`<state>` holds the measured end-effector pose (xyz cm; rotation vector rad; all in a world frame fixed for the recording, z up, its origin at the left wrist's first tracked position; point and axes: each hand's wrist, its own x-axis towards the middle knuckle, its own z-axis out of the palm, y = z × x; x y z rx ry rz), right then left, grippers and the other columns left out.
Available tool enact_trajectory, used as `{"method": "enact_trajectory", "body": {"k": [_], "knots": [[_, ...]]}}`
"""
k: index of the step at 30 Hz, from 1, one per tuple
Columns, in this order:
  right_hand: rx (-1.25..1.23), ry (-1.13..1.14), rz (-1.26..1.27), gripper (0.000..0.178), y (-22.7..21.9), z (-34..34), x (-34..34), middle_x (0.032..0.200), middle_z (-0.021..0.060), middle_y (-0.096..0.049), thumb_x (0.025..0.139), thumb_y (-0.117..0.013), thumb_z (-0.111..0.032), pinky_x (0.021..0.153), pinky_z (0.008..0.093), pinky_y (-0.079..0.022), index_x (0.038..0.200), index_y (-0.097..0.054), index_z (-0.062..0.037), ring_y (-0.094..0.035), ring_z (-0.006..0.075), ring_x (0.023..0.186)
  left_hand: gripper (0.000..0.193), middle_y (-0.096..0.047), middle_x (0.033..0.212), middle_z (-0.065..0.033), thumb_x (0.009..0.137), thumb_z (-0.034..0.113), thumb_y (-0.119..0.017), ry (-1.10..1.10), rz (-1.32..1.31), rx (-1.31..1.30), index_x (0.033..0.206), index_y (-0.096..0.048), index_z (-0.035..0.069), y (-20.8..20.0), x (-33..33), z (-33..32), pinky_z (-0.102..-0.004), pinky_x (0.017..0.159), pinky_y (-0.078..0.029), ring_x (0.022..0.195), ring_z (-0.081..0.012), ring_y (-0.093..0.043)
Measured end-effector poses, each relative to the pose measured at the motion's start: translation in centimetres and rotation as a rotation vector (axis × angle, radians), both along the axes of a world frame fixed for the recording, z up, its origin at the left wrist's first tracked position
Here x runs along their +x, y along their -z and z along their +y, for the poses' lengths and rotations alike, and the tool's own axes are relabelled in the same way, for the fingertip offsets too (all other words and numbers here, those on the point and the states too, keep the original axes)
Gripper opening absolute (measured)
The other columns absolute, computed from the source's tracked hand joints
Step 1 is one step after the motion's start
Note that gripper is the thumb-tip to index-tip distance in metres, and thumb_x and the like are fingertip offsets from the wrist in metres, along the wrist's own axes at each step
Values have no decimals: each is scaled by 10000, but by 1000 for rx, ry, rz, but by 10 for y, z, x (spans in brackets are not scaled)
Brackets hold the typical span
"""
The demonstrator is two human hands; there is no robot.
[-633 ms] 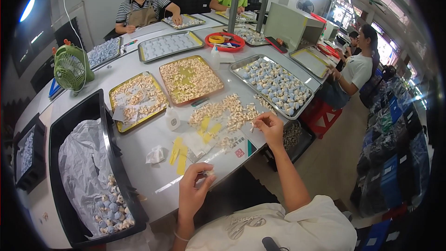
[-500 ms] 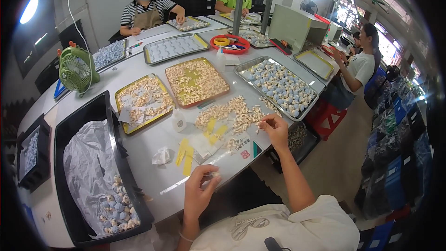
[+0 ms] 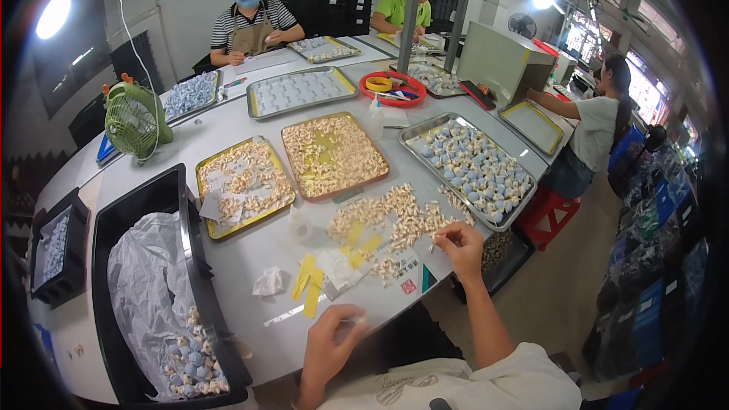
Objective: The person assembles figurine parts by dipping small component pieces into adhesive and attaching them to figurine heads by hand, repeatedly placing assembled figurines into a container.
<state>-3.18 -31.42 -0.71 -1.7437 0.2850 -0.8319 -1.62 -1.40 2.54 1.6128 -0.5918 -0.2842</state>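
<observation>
A: ok what are the hands up to?

B: nearest is the left hand (image 3: 332, 342), over the table edge, thumb and fingers curled in around a pale bit (image 3: 357, 320). Kinda smeared, so can't tell what it is.

A: and the other one?

B: right hand (image 3: 462, 249) is pinching a small cream piece (image 3: 434, 246) between thumb and fingertips, just beside a loose heap of cream pieces (image 3: 402, 216) on the white tabletop (image 3: 250, 319).

A: what else is close?

B: left of the left hand there's a black bin (image 3: 199, 273) with a crumpled white sheet (image 3: 148, 273) and some blue-and-cream pieces (image 3: 194, 364) in it. Yellow strips (image 3: 305, 277) and a wadded white paper (image 3: 268, 282) lie between bin and hands. White bottle (image 3: 299, 228) stands a bit past those.

A: further back?

B: two trays side by side with more cream bits, then a metal tray (image 3: 497, 225) on the right full of blue-and-cream ones. Behind: a flatter tray (image 3: 304, 112) with pale blue rows, a red round tray (image 3: 395, 102) with yellow tape (image 3: 378, 84), and a green fan (image 3: 134, 123) off left. Way across, a person in a striped top (image 3: 282, 17) and one in green (image 3: 392, 6) sit at the table.
</observation>
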Motion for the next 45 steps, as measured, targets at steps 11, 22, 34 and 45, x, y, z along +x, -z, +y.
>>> {"method": "enact_trajectory", "body": {"k": [11, 22, 34, 45], "knots": [[-204, -37, -156, 155, -6, 6, -4, 659, 64, -606, 709, -715, 26, 504, 213, -427, 765, -577, -18, -608, 126, 577, 273, -634, 918, -114, 692, 24, -741, -246, -431, 238, 940, -628, 43, -3, -10, -19, -298, 653, -520, 784, -260, -630], [-190, -42, -277, 270, 13, -1, -7, 548, 20, -571, 669, -761, -12, 415, 229, -389, 815, -544, -80, -507, 123, 434, 309, -604, 926, -96, 681, 65, -745, -350, -873, 483, 945, -585, 77, 18, -17, -27, -302, 618, -531, 762, -249, -640], [-443, -206, -272, 166, -9, -9, -3, 654, 69, -611, 838, -656, -71, 423, 229, -370, 973, -565, -37, -408, 105, 438, 160, -564, 1035, -179, 758, 20, -680, -435, -891, 414, 908, -628, 10, 17, -11, -31, -331, 690, -555, 896, -313, -639], [-567, -84, -157, 145, 6, -1, -6, 719, 79, -629, 859, -622, -61, 457, 243, -391, 999, -600, -28, -453, 119, 500, 273, -616, 972, -245, 798, 40, -646, -166, -665, 4, 1041, -598, -77, 12, -3, -8, -386, 667, -551, 859, -353, -639]]}}
